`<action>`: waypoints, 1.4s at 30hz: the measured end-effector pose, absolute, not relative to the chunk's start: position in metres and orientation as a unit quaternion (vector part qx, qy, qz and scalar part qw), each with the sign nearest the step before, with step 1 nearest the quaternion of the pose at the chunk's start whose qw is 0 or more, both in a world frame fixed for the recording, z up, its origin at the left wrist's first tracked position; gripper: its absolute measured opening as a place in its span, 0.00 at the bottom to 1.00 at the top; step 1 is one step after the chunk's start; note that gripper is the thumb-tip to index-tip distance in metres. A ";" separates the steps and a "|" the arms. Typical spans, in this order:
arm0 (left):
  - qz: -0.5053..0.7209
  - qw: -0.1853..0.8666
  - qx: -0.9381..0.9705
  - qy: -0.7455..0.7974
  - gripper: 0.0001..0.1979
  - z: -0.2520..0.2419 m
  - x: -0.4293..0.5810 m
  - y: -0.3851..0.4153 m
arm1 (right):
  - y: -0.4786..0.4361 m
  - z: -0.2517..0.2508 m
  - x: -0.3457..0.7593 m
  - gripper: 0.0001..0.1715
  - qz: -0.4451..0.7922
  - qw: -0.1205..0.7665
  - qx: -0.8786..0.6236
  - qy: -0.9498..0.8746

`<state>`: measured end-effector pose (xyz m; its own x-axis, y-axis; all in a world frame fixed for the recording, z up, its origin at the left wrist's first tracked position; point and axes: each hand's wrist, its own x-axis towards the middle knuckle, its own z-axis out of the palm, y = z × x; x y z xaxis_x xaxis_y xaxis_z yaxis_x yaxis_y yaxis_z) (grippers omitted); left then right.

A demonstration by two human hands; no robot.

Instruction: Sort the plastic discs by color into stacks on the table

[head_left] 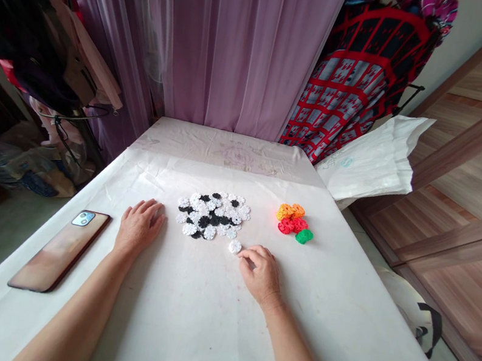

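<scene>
Near the middle of the white-covered table lies a loose pile of black and white notched plastic flower discs (211, 215). At the pile's near right side, a single white flower disc (235, 246) is at the fingertips of my right hand (260, 270), its edge pinched between thumb and forefinger. My left hand (138, 226) rests palm down on the table, left of the pile, fingers stretched out and holding nothing. Right of the pile sit small clusters of orange discs (290, 211), red discs (292, 225) and green discs (304, 236).
A phone (60, 249) lies face down on the table's left side. Behind the table hangs a purple curtain (249, 46). A white bag (374, 159) stands at the far right corner. Clothes (62, 33) hang at the left; wooden doors (481, 153) are at the right.
</scene>
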<state>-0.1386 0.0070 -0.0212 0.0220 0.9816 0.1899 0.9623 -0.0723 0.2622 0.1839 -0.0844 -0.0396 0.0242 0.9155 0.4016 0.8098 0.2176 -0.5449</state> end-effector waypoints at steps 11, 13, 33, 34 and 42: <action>0.172 0.025 0.712 0.680 0.22 -0.020 -0.138 0.007 | -0.034 0.031 0.140 0.15 0.133 0.118 -0.771 -0.612; 0.175 0.026 0.713 0.679 0.22 -0.021 -0.138 0.007 | -0.029 0.037 0.130 0.17 0.118 0.057 -0.774 -0.619; 0.170 0.037 0.717 0.675 0.23 -0.020 -0.138 0.007 | -0.048 0.026 0.179 0.19 0.240 0.214 -0.726 -0.608; 0.171 0.035 0.717 0.675 0.23 -0.020 -0.138 0.007 | -0.051 0.025 0.176 0.19 0.230 0.204 -0.725 -0.616; 0.173 0.037 0.718 0.673 0.23 -0.019 -0.138 0.006 | -0.052 0.023 0.163 0.19 0.206 0.158 -0.730 -0.632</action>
